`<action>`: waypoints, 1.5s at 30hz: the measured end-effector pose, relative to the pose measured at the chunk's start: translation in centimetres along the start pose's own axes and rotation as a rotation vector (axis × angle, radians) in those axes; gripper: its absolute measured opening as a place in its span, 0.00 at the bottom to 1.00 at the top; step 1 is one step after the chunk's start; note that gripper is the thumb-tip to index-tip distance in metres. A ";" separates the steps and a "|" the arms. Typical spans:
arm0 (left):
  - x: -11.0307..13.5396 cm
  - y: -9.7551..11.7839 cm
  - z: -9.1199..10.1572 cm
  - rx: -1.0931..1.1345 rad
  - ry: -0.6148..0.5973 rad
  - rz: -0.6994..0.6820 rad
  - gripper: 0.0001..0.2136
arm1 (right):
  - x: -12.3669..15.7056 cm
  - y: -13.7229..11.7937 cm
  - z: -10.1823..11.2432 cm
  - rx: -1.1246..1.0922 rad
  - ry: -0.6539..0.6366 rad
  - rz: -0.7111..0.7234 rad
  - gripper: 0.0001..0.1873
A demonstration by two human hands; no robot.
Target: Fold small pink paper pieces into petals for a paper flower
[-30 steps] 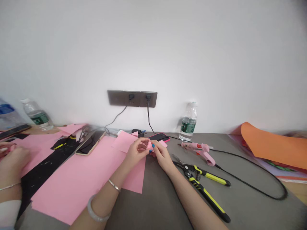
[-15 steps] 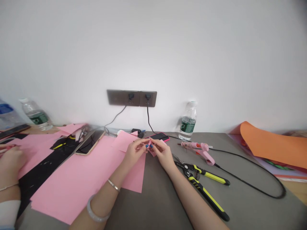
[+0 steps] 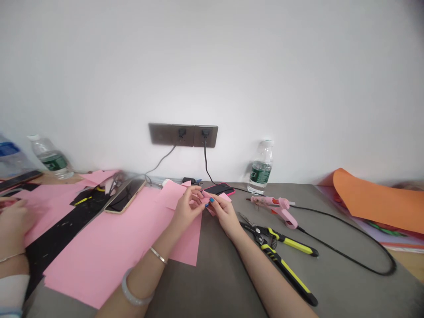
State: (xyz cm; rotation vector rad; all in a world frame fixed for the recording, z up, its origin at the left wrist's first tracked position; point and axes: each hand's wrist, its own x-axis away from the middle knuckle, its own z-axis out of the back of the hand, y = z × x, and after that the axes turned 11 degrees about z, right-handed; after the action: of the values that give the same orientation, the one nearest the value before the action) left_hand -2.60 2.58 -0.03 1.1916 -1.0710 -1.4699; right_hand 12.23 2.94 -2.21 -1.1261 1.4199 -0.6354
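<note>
A small folded piece of pink paper (image 3: 206,198) is held up between my two hands, over the table. My right hand (image 3: 225,216) pinches it between thumb and fingers from the right side. On the left edge, my left hand (image 3: 187,207) has its thumb and curled fingers closed at the paper; part of the grip is hidden. Another bit of pink paper (image 3: 226,197) shows just beyond my right fingers. Under and beside my left forearm lie large pink paper sheets (image 3: 109,247).
Right of my arm lie yellow-black pliers (image 3: 281,260) and a corded pink glue gun (image 3: 273,203). A water bottle (image 3: 260,170) stands by the wall. Phones (image 3: 126,196) lie behind the sheets. Orange paper (image 3: 380,198) is far right. Another person's hand (image 3: 15,225) works at far left.
My left fingers have loosened and spread a little from the folded pink paper, which now shows more. My right thumb has shifted slightly up and right. The table things stay put.
</note>
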 end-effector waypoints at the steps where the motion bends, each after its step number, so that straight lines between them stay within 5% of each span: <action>1: 0.0 0.0 0.0 0.017 0.002 0.007 0.16 | 0.0 0.1 -0.1 -0.060 0.014 -0.022 0.20; 7: -0.1 0.1 0.1 0.132 0.048 0.114 0.13 | 0.1 -0.2 -0.5 -0.202 0.040 -0.045 0.17; 14: -0.1 0.0 -0.1 0.189 -0.031 0.116 0.11 | -0.1 0.0 0.1 0.029 0.116 0.042 0.17; 19: -0.2 -0.3 0.1 0.163 -0.049 0.137 0.11 | 0.0 -0.1 0.3 0.006 0.120 -0.041 0.16; 23: -0.5 -0.4 0.2 0.227 0.049 0.177 0.16 | 0.0 -0.1 0.1 -0.048 0.122 -0.060 0.17; 26: -0.4 -0.2 0.2 0.258 -0.019 0.222 0.19 | -0.1 0.0 0.2 -0.025 0.114 -0.060 0.17; 35: -0.2 0.2 0.2 0.192 -0.072 0.216 0.12 | 0.2 -1.1 0.0 0.584 0.090 0.392 0.04; 45: -0.1 0.3 0.2 0.244 -0.007 0.218 0.12 | 0.3 -1.9 -0.2 0.675 0.053 0.466 0.07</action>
State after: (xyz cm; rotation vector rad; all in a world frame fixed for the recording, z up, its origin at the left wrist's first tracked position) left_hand -2.75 2.64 0.33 1.1943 -1.3691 -1.2016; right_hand 12.62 1.87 -0.61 -0.2383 1.2991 -0.7265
